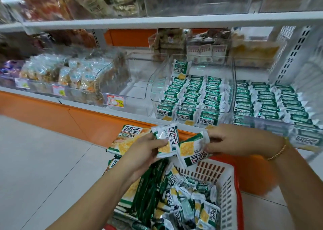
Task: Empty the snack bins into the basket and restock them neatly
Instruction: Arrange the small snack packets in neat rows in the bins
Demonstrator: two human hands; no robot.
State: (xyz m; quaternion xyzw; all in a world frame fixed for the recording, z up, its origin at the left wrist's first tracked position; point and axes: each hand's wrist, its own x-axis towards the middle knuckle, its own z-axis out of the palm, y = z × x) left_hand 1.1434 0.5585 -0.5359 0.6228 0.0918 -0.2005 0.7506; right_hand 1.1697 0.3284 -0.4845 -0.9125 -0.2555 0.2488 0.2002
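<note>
My left hand [146, 149] pinches a small green-and-white snack packet [167, 142] above the white basket [225, 191]. Beside it, my right hand [227, 140] grips a second snack packet [192, 151] by its top edge. Both hands meet in front of the shelf edge. The basket holds several loose packets [183, 205] and larger green bags. On the shelf, a clear bin [192, 88] has rows of the same packets standing neatly, and the bin to its right [272, 102] is filled the same way.
An empty clear bin [138, 79] stands left of the filled one. Further left are bins of other wrapped snacks [73, 72]. A large snack bag [129, 139] leans at the basket's far left. An upper shelf [157, 22] overhangs. Grey floor tiles lie at left.
</note>
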